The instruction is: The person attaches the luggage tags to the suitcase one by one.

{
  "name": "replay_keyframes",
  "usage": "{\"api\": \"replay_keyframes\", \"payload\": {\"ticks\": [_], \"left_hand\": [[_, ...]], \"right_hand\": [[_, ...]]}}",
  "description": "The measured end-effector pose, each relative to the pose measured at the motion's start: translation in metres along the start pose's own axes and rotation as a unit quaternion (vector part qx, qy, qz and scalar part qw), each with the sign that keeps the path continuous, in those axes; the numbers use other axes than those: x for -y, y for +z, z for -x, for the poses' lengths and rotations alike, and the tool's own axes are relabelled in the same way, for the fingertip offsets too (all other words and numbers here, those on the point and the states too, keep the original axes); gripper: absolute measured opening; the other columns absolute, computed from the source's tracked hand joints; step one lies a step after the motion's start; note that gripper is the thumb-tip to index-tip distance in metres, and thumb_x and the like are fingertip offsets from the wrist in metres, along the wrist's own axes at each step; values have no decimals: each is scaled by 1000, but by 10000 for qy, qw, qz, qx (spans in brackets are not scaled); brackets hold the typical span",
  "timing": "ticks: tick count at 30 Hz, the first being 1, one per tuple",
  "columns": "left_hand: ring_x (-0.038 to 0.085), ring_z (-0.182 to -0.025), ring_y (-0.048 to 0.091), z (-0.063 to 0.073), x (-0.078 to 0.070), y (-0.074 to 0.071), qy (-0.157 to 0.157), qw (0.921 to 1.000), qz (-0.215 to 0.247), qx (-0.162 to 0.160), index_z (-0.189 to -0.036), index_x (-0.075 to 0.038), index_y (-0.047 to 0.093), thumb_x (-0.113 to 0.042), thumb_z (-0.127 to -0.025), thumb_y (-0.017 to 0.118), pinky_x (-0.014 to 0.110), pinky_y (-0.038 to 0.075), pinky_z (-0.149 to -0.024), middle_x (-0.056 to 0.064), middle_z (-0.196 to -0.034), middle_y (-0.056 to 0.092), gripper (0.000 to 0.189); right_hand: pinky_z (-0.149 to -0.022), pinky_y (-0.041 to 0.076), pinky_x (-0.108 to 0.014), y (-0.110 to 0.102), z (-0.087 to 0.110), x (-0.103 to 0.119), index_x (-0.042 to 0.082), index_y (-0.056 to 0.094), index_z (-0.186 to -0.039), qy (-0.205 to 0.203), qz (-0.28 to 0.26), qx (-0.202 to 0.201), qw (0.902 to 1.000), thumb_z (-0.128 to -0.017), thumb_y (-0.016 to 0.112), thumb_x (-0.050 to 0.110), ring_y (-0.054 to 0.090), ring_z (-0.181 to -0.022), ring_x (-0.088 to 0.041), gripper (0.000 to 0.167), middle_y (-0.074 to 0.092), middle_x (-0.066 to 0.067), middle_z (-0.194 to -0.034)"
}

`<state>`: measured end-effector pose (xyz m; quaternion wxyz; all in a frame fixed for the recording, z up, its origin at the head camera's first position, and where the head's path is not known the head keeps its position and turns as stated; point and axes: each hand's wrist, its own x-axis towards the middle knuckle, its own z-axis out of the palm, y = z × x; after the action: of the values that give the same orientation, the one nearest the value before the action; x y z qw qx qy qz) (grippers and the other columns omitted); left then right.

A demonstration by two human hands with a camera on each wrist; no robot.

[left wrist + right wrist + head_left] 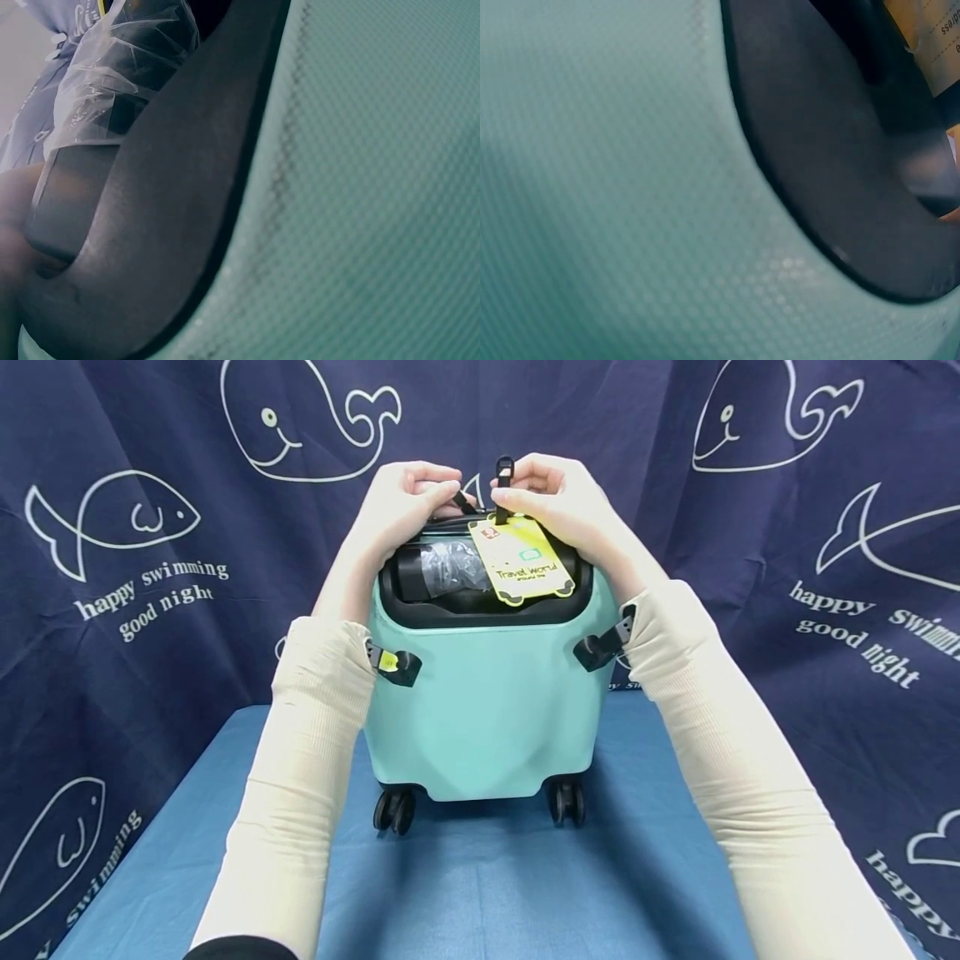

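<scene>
A mint-green suitcase [487, 710] stands upright on its wheels in the head view. Over its top edge, my left hand [405, 510] pinches a short black strap end [465, 503] between thumb and fingers. The right hand [562, 502] pinches a black looped strap [503, 510] that rises from a yellow luggage tag [525, 560] reading "Travel world". This tag hangs over the dark recess and partly covers the black handle [411, 575], which is wrapped in clear plastic [453, 567]. Both wrist views are mostly filled by the textured shell [375, 150] and the black recess rim [795, 112].
The suitcase's black wheels [395, 811] rest on a blue cloth-covered table [480, 893]. Behind it hangs a navy curtain [562, 410] with white whale and fish drawings. Wrist camera mounts [596, 650] sit close to the suitcase's front.
</scene>
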<state>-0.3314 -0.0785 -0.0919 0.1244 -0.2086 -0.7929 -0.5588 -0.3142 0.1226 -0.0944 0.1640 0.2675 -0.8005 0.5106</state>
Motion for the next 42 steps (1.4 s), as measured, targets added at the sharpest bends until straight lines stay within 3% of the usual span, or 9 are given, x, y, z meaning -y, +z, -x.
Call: {"api": "replay_keyframes", "payload": {"ticks": [8,15,20,25,29,31,35,39,42], "left_hand": [[2,-72,66,2,2,0,307,9995,-46,84,-96,-10,61,-18,-93,58,19,50,-76,-7,-70,67,9],[3,-67,67,2,2,2,396,9990,181,22,-98,-6,58,-14,-94,55,19,52,-76,-6,-66,66,9],[6,-65,68,2,3,1,505,9968,617,-36,-95,-7,56,-12,-94,55,21,53,-74,-3,-65,66,5],[8,-68,68,2,2,0,422,9958,811,-8,-103,-5,59,-15,-93,57,21,53,-75,1,-72,67,14],[8,-80,69,3,-1,0,218,9985,484,96,-118,-4,60,-22,-90,62,23,50,-84,3,-90,71,34],[6,-85,68,3,-2,0,155,9995,207,163,-117,-5,61,-24,-87,67,21,48,-86,1,-94,72,36],[2,-81,65,3,-3,0,295,9990,-227,253,-100,-9,65,-17,-80,74,18,46,-79,-8,-82,71,23],[0,-73,63,3,-4,1,418,9982,-301,303,-84,-11,66,-10,-81,71,18,45,-72,-12,-71,68,6],[1,-69,59,2,-5,1,394,9980,-410,283,-77,-12,63,-10,-82,69,18,43,-70,-12,-68,66,8]], "right_hand": [[-67,41,-20,0,0,-1,14,62,-91,-246,-136,-79,9996,-82,71,15,54,-69,-9,12,62,6,-73],[-70,43,-21,0,1,-1,12,65,-89,-206,-323,-54,9993,-88,65,20,57,-79,-12,8,63,5,-75],[-64,42,-20,0,2,-1,14,65,-82,-241,-405,-104,9988,-87,67,18,54,-69,-10,7,62,6,-70],[-67,41,-20,-1,2,-1,15,65,-89,-204,-188,-162,9995,-86,68,19,55,-72,-9,5,64,7,-76],[-71,42,-21,-1,3,0,16,64,-92,-131,-133,-183,9997,-85,68,21,56,-78,-12,9,66,6,-80],[-72,43,-22,-2,3,1,16,64,-92,-125,-192,-195,9995,-85,69,22,57,-78,-13,10,66,5,-79],[-72,43,-22,-3,4,1,16,65,-91,-128,-326,-223,9991,-86,68,22,58,-78,-13,9,65,3,-77],[-73,43,-22,-3,5,0,15,65,-92,-141,-349,-247,9990,-88,66,21,59,-79,-12,8,64,3,-75],[-75,44,-23,-2,5,0,15,66,-94,-135,-394,-226,9989,-89,65,21,60,-82,-13,8,64,3,-77]]}}
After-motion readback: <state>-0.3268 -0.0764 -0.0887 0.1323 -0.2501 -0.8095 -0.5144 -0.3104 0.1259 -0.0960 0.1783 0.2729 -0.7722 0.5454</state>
